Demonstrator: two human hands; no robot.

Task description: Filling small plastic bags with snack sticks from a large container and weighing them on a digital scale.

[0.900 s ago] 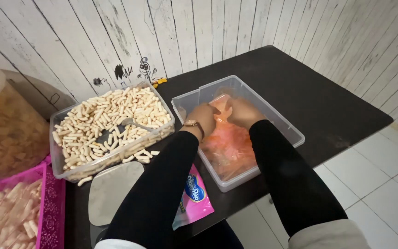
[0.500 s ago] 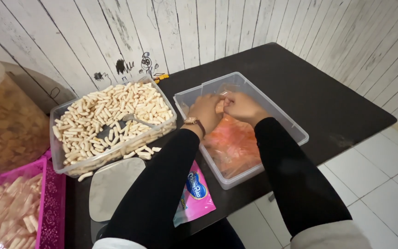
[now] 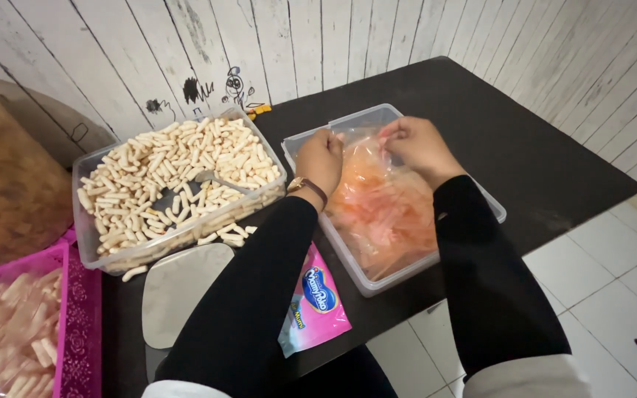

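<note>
Head view. Left hand (image 3: 324,158) and right hand (image 3: 418,145), slightly apart, each pinch the top of a clear plastic bag (image 3: 381,210) of orange snacks lying inside the clear tub (image 3: 492,208). Left of the tub — one tray of pale puffed sticks (image 3: 171,188); near it, one pink packet (image 3: 315,302). The dark table (image 3: 525,147) lies open to the tub's right.

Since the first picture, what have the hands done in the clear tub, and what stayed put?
Both hands, left hand and right hand, moved from down on the orange bag up to its top edge at the far end of the clear tub, pinching it. The tray of pale snacks and pink packet stayed put.
</note>
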